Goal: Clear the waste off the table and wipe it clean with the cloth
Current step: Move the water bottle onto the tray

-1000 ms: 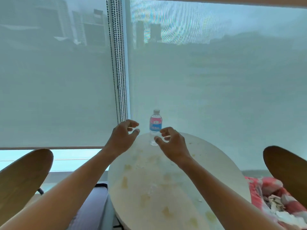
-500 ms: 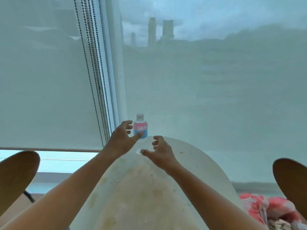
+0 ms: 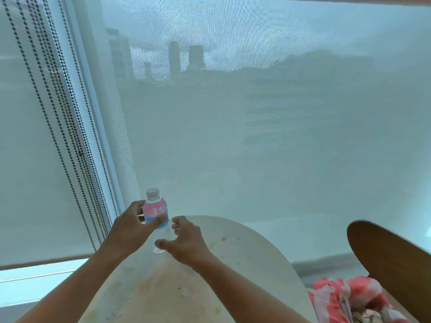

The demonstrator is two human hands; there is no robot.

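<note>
A small clear water bottle [image 3: 154, 209] with a white cap and a pink and blue label stands at the far edge of a round pale table [image 3: 251, 257]. My left hand [image 3: 130, 229] wraps round the bottle's label, thumb across the front. My right hand [image 3: 184, 241] hovers just right of the bottle's lower part, fingers curled, thumb near its base, holding nothing. The tabletop carries yellowish stains and smears. No cloth shows in this view.
A red and white plastic bag [image 3: 349, 299] holding crumpled waste sits at the lower right beside a wooden chair back [image 3: 391, 259]. A screened window fills the background, and bead chains [image 3: 70, 127] hang at the left, close behind the bottle.
Both hands have closed in on the bottle. My left hand now grips its label where it was only near it. The view has swung right and up.
</note>
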